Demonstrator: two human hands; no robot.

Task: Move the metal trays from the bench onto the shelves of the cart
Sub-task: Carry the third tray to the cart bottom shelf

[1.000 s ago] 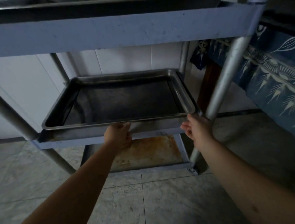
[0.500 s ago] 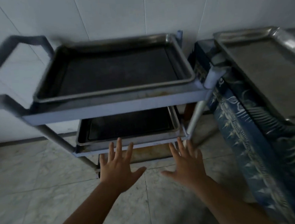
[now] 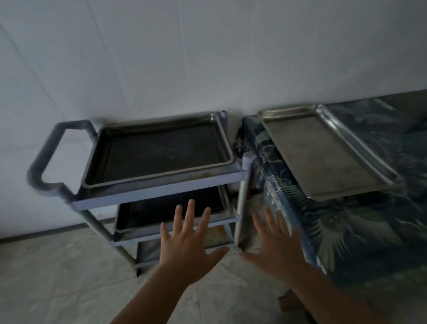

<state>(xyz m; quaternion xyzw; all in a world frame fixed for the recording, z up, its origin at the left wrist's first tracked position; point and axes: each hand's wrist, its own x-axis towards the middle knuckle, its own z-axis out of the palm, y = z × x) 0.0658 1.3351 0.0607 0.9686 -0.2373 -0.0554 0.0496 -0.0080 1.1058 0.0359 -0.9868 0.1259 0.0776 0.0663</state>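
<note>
Both hands have let go of the middle-shelf tray and drawn back: the left hand (image 3: 188, 243) and right hand (image 3: 277, 243) now hover with fingers spread, holding nothing, in front of the cart (image 3: 158, 190). The view has also risen from shelf level to look down on the cart and bench together. One dark tray (image 3: 155, 151) sits on the top shelf, and a second tray (image 3: 170, 208) lies on the middle shelf just beyond the left fingertips. The bottom shelf (image 3: 213, 238) (rust-stained, partly hidden by the hands) looks bare. On the cloth-covered bench (image 3: 365, 226) to the right, one silver tray (image 3: 326, 150) remains, near edge overhanging. Two trays seem placed; that last one is likely bound for the bottom shelf.
</note>
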